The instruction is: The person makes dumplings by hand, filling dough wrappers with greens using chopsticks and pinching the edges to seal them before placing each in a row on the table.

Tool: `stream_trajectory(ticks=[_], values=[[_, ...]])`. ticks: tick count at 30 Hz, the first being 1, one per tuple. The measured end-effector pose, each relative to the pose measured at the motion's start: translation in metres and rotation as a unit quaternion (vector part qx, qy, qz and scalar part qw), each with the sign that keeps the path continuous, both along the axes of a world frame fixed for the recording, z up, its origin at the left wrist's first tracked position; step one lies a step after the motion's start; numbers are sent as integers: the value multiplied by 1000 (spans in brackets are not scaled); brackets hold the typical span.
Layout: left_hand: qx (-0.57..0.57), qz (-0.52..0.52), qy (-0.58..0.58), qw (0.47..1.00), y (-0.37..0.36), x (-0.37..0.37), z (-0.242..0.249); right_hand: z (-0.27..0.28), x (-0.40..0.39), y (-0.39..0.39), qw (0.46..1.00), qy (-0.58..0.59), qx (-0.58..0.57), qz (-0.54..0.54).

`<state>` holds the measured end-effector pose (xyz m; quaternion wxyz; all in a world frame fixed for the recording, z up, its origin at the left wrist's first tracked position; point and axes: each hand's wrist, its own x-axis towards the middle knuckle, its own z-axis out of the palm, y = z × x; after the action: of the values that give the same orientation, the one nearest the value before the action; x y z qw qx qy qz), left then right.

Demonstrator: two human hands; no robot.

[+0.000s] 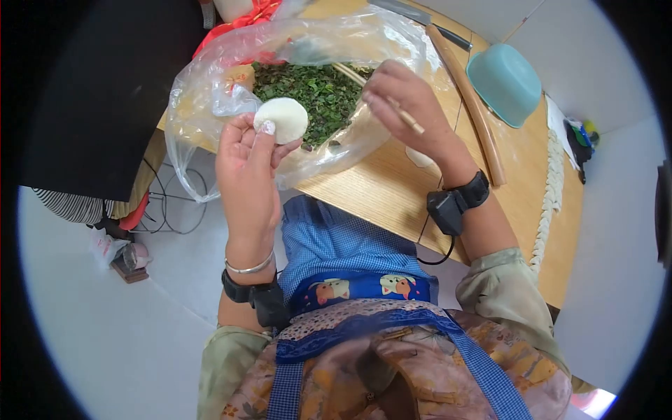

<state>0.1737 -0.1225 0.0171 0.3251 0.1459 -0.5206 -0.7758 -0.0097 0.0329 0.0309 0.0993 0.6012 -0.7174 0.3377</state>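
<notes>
My left hand (246, 164) pinches a round white dough wrapper (283, 120) between thumb and fingers, with flour on the thumb. In my right hand (408, 105) is a pair of wooden chopsticks (348, 73), their tips over chopped green filling (308, 94). The greens lie inside a wide-open clear plastic bag (190, 133) at the table's near left edge. The wrapper is held in front of the filling, and its face looks bare. Another white dough piece (418, 156) lies on the table, partly hidden by my right wrist.
A long wooden rolling pin (470, 105) lies right of my right hand, beside an upturned teal bowl (505, 82). A knife (448, 33) rests at the back. Folded dumplings (549, 199) line the right side of the wooden table (364, 189). Red ribbon (241, 24) sits behind the bag.
</notes>
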Motion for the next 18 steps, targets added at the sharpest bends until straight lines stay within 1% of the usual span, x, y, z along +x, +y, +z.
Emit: stream_trajectory(ticks=[1,2,3,4,6,7,9,10,12,13,15,18], values=[[-2,2,-1,1000,0,-3,3,2,-5,0,998,-48,-44,19],[49,-13,9,999,1,-6,6,4,-9,2,991,-96,-87,39],[100,-28,19,994,2,-9,8,7,-12,7,991,-104,-76,41],[98,-27,18,995,2,-12,8,7,-14,9,990,-106,-78,43],[176,-50,64,981,3,-18,6,10,-17,11,972,-193,-115,73],[173,-51,64,981,4,-20,5,12,-16,13,971,-193,-118,72],[208,-82,71,972,5,-24,2,14,-13,17,938,-315,-134,50],[207,-83,70,972,5,-24,2,15,-14,19,938,-316,-136,49],[94,-75,4,993,6,-23,3,18,-15,21,912,-389,-131,17],[93,-76,2,993,8,-22,4,20,-14,23,911,-390,-132,16],[-77,6,-67,995,10,-22,5,21,-11,24,913,-392,-112,-4],[-51,25,-49,997,11,-25,1,19,-8,21,906,-414,-84,-15]])
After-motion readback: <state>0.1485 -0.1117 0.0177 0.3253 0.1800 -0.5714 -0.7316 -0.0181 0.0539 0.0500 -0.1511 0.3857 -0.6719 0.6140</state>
